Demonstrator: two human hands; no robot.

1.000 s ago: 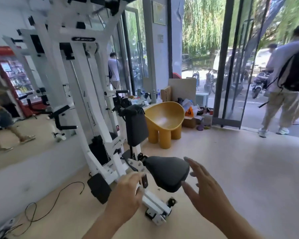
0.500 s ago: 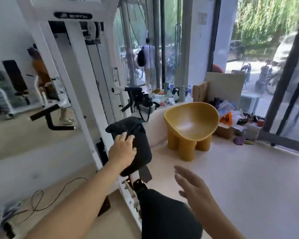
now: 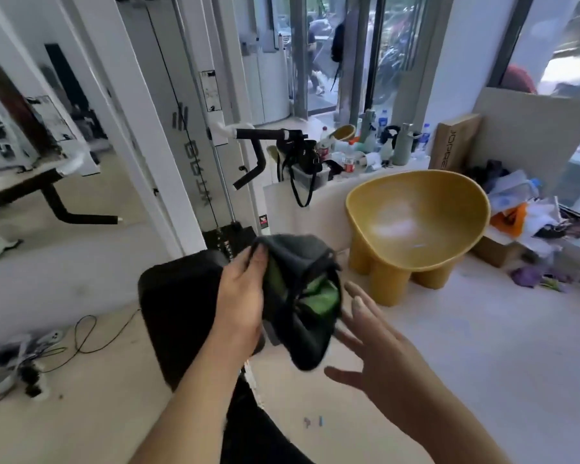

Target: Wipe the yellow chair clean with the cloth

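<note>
The left hand [image 3: 245, 303] grips a dark cloth [image 3: 298, 272] that shows a green inner side. Its fingers [image 3: 257, 259] are curled over the cloth's upper edge, and the bunched cloth hangs in the air at the hand's three o'clock. The right hand [image 3: 382, 360] is at five o'clock of the cloth, its fingers [image 3: 359, 303] straight and spread, holding nothing. Whether their tips touch the cloth I cannot tell.

The yellow chair [image 3: 416, 226] stands on the pale floor [image 3: 482, 346] at two o'clock of the cloth, apart from both hands. It has a bowl-shaped seat on thick round legs, and light glares off the inside of the seat.

At twelve o'clock of the chair runs a white ledge [image 3: 315, 202] under the windows. It carries a crowd of bottles [image 3: 404, 142] and, toward its ten o'clock end, a black camera [image 3: 307, 155] whose strap hangs over the front edge. A tall cardboard box [image 3: 452, 142] stands upright at one o'clock of the chair, and a pile of bags and papers [image 3: 516, 209] lies at its three o'clock.

A black backrest pad [image 3: 178, 306] sits at nine o'clock of the left hand, partly behind the wrist. The white frame [image 3: 154, 128] of a weight machine rises at eleven o'clock of the pad. Loose cables [image 3: 81, 336] trail on the floor at the pad's eight o'clock.
</note>
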